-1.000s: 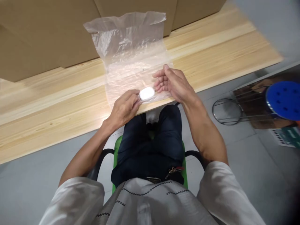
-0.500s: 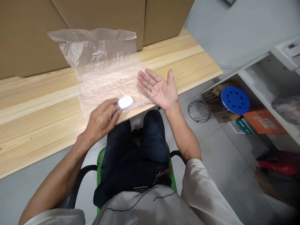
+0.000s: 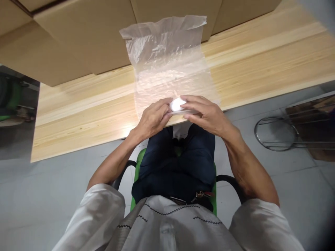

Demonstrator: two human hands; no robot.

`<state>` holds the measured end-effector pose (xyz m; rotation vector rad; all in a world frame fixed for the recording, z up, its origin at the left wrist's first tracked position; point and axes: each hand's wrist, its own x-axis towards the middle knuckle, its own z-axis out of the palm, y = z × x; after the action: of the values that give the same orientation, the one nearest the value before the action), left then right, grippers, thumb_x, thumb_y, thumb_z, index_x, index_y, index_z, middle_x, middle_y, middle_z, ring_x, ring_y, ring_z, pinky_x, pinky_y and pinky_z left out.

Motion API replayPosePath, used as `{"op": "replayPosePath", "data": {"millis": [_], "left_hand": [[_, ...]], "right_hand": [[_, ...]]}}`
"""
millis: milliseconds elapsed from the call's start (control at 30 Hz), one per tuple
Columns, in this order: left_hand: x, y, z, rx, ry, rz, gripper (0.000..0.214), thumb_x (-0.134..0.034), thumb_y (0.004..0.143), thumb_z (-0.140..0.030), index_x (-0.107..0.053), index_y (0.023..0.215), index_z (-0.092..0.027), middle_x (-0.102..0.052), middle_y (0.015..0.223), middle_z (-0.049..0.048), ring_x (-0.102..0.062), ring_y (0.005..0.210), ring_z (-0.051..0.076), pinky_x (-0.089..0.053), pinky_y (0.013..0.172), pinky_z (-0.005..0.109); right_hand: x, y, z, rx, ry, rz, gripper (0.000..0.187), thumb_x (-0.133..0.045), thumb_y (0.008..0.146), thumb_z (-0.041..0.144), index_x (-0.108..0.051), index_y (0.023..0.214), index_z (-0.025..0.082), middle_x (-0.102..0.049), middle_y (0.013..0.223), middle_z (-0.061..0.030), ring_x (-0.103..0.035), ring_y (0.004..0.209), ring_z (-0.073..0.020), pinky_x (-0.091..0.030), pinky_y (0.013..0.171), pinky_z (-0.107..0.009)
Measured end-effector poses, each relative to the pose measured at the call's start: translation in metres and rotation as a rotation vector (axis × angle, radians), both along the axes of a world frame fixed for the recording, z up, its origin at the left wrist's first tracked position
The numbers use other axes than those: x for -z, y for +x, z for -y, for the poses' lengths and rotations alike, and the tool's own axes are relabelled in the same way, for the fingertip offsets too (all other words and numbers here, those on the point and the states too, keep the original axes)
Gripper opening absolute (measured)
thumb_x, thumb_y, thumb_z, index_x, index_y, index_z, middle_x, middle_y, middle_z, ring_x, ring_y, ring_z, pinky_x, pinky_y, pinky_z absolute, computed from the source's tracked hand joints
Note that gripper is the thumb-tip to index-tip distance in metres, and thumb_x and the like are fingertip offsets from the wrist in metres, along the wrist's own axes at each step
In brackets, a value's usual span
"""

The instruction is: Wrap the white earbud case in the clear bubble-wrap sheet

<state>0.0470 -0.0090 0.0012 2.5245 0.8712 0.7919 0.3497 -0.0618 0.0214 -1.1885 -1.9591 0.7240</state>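
Observation:
A small, glossy white rounded object [image 3: 177, 104] lies at the near edge of a clear plastic sheet [image 3: 172, 75]; its exact kind I cannot make out. My left hand [image 3: 156, 116] grips its left side, thumb near me and fingers on the far side. From the right, my right hand [image 3: 206, 113] curls its fingers over the object's right side, with the thumb lower, by the table edge. The sheet's far end rises against cardboard and carries a crease.
Large cardboard boxes [image 3: 91, 38] line the back of the wooden table [image 3: 83, 111]. I sit on a green chair [image 3: 140, 160] with black armrests. On the floor at right is a stool's metal ring [image 3: 276, 134].
My right hand, palm up and apart before, has turned over and come to the white object. My left hand keeps hold of it. The view has swung left.

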Motion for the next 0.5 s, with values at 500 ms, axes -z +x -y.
{"op": "replayPosePath", "data": {"millis": [500], "left_hand": [[-0.004,-0.005,-0.005,-0.011,-0.156,0.144,0.044,-0.066,0.127,-0.066,-0.080,0.117,-0.026,-0.087,0.156,0.0169,-0.084,0.147,0.033,-0.070,0.117,0.051]], "right_hand": [[0.004,-0.018,-0.004,0.070,0.111,0.051,0.017,-0.067,0.113,0.033,-0.084,0.110,0.033,-0.093,0.138,-0.0113,-0.085,0.126,-0.0375,-0.069,0.111,-0.056]]}}
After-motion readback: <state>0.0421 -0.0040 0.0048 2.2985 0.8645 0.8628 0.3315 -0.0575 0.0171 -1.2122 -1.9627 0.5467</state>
